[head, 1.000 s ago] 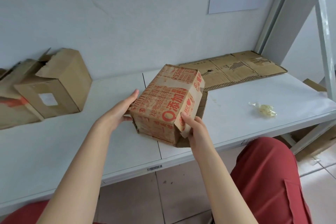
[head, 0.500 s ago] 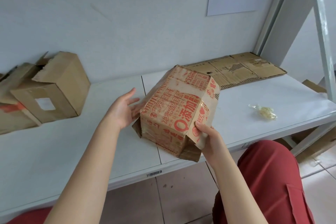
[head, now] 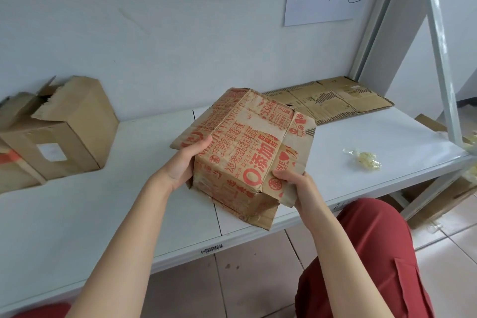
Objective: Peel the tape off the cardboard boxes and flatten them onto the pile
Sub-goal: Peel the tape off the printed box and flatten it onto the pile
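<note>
Head view: the white shelf (head: pixel 108 204) carries the flattened pile (head: pixel 333 100) at its back right corner. Over the front edge, the printed box (head: pixel 245 152), flaps loose, is clamped between left hand (head: pixel 180 165) and right hand (head: pixel 296 186). To collapse it well, push opposite corners together, keeping fingers outside the creases.
</note>
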